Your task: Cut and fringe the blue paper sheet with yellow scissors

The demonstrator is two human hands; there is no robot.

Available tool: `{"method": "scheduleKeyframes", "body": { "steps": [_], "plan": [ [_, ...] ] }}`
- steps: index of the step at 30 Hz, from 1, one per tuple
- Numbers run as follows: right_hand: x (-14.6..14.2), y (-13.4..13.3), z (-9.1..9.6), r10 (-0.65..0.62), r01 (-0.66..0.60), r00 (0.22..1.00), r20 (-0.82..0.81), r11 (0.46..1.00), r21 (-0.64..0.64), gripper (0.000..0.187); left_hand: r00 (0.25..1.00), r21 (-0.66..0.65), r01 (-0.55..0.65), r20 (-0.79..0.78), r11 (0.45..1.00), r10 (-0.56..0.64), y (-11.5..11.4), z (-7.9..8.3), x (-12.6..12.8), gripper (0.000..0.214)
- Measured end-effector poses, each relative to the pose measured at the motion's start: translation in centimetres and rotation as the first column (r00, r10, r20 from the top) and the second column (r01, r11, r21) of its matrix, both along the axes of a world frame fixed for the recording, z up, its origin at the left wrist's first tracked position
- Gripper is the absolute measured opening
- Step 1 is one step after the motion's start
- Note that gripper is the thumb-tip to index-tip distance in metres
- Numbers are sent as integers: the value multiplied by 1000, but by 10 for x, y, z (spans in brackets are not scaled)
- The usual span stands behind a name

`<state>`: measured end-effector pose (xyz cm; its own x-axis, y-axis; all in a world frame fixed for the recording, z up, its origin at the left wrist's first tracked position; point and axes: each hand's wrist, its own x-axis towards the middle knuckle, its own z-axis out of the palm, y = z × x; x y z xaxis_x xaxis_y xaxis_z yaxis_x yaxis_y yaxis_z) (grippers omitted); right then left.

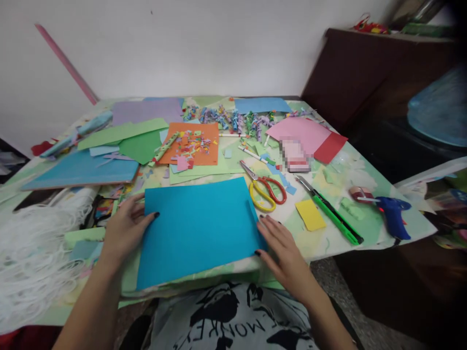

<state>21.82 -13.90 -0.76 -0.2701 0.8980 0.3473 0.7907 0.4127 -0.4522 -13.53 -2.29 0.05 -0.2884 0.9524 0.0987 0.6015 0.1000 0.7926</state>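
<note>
The left hand (pixel 126 226) and right hand (pixel 282 245) rest against the blue paper sheet's (pixel 199 228) side edges, likely to keep it flat and square. The fingers lie loosely extended, pinching nothing.

The grey shirt (pixel 233 318) reads "MONKE", seen upside down.

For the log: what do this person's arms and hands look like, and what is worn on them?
Both forearms are bare, with no sleeves in view. The left hand and right hand have dark-painted fingernails. No ring, watch or bracelet shows. The shirt below is grey with a black print.
</note>
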Motion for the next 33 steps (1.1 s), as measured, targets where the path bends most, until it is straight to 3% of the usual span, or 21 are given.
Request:
{"method": "scheduleKeyframes", "body": {
  "steps": [3,7,11,13,16,18,20,23,25,29,33],
  "plan": [
    [-11,-2,-10,43,-28,978,206,997,-75,49,995,-42,75,67,996,-72,6,-2,2,56],
    [-14,-5,-11,34,-12,974,225,995,-98,47,992,-17,40,120,999,-37,1,-6,1,57],
    [-11,-6,-13,-22,24,998,63,999,-33,49,991,158,-102,97,982,87,-7,-3,-3,70],
    [-11,-6,-12,-87,91,991,-97,995,33,52,977,291,-209,98,934,188,-12,0,-5,70],
    [-14,-5,-3,-91,119,967,-237,987,105,57,916,426,-397,127,813,381,-25,6,6,57],
    [-18,-1,7,-5,36,974,-227,990,134,61,857,440,-516,259,735,446,-37,9,26,55],
    [-24,5,16,100,-82,984,-149,989,123,63,808,316,-541,450,779,379,-53,11,54,59],
    [-33,16,20,208,-209,978,13,975,73,60,746,106,-384,621,917,241,-78,7,94,48],
    [-38,24,16,208,-209,978,22,974,91,57,758,-7,-200,633,980,159,-92,2,110,47],
    [-38,31,4,49,-18,976,-214,989,145,70,874,-146,14,483,989,59,-109,-8,112,25],
    [-29,29,1,13,40,971,-240,975,217,57,872,-176,192,481,966,-85,-112,-3,105,21]
  ]
}}
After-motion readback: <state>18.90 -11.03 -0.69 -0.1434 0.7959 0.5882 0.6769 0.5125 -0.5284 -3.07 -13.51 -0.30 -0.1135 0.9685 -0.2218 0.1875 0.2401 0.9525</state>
